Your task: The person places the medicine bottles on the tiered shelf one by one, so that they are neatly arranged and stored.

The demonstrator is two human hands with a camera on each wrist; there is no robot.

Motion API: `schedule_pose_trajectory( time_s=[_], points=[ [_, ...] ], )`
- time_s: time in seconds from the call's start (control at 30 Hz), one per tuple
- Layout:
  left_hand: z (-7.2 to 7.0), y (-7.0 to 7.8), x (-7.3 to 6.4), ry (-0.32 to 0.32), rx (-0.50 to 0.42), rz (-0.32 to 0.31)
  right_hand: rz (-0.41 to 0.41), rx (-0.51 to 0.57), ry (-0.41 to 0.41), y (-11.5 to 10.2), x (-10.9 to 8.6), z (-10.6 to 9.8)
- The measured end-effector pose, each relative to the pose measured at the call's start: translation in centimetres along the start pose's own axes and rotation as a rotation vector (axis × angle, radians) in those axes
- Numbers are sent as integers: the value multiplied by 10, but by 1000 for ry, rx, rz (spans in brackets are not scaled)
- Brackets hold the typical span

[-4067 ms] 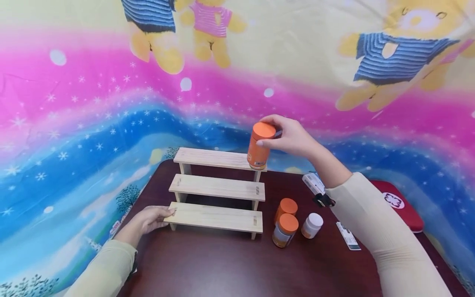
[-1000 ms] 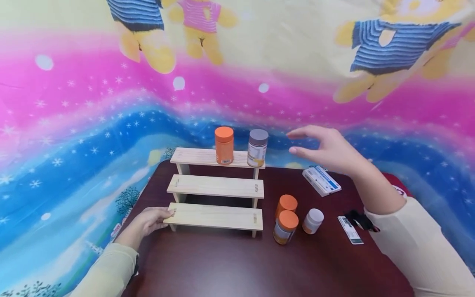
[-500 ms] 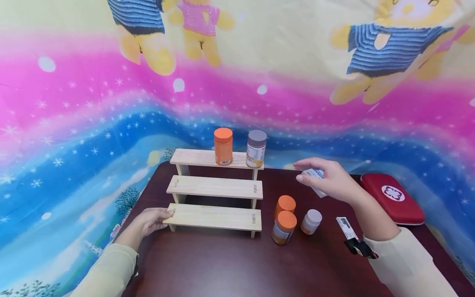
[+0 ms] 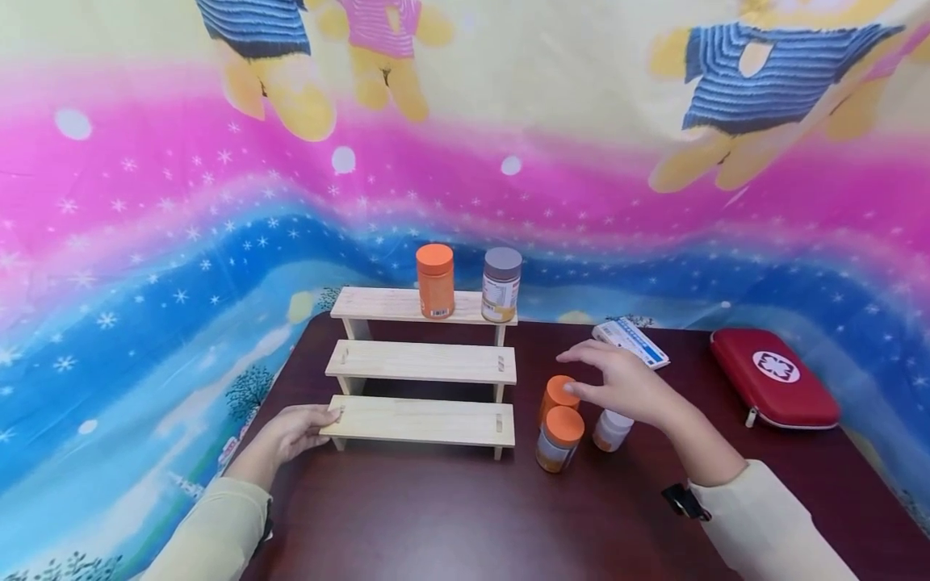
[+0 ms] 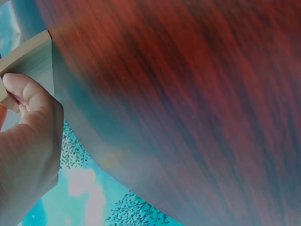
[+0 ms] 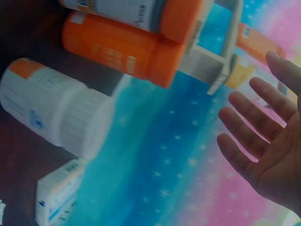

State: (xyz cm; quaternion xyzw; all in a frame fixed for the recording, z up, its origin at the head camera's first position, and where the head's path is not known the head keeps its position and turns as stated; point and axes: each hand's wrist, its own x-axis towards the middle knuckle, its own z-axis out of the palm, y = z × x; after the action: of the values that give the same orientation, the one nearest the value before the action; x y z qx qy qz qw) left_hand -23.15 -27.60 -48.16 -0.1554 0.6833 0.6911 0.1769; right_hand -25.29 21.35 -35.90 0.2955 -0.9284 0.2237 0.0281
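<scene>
My left hand (image 4: 299, 429) grips the left end of the lowest step of a three-tier wooden shelf (image 4: 421, 421), thumb on top; the left wrist view shows the fingers at the board's end (image 5: 28, 49). On the top tier stand an orange bottle (image 4: 436, 282) and a grey-capped bottle (image 4: 501, 286). My right hand (image 4: 628, 383) hovers with spread fingers and holds nothing. Its thumb overlaps the cap of an orange bottle (image 4: 555, 395) on the table. In front stands an orange-capped bottle (image 4: 558, 445) with a grey body. A white bottle (image 4: 612, 432) is partly hidden beneath the hand.
A blue-and-white box (image 4: 639, 343) lies behind the right hand. Farther right is a red zipped case (image 4: 777, 379) with a white emblem. The dark wooden table (image 4: 407, 516) meets a printed cloth backdrop (image 4: 596, 194) at the rear.
The right hand held the orange bottle over the top tier at first. That bottle now stands there released, and the hand has moved down over the table bottles. The left hand keeps its place.
</scene>
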Motion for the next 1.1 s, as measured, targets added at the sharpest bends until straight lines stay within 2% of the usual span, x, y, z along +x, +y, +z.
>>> schedule_pose_trajectory(
  time_s=[0.23, 0.47, 0.57, 0.8, 0.97, 1.1],
  points=[
    [0, 0, 0, -7, 3, -3, -17, -14, -21, 11, 0, 16],
    [0, 0, 0, -7, -4, 3, 3, -19, -158, 12, -5, 24],
    [-1, 0, 0, -11, -7, 5, -5, -41, -185, 14, -6, 26],
    [-1, -1, 0, -2, -21, 4, 31, -104, -144, 14, -8, 29],
    [0, -3, 0, 13, -8, -3, -20, -178, -110, 8, -15, 34],
    [0, -1, -1, 20, 2, -2, -44, -195, -123, 2, -19, 35]
  ],
)
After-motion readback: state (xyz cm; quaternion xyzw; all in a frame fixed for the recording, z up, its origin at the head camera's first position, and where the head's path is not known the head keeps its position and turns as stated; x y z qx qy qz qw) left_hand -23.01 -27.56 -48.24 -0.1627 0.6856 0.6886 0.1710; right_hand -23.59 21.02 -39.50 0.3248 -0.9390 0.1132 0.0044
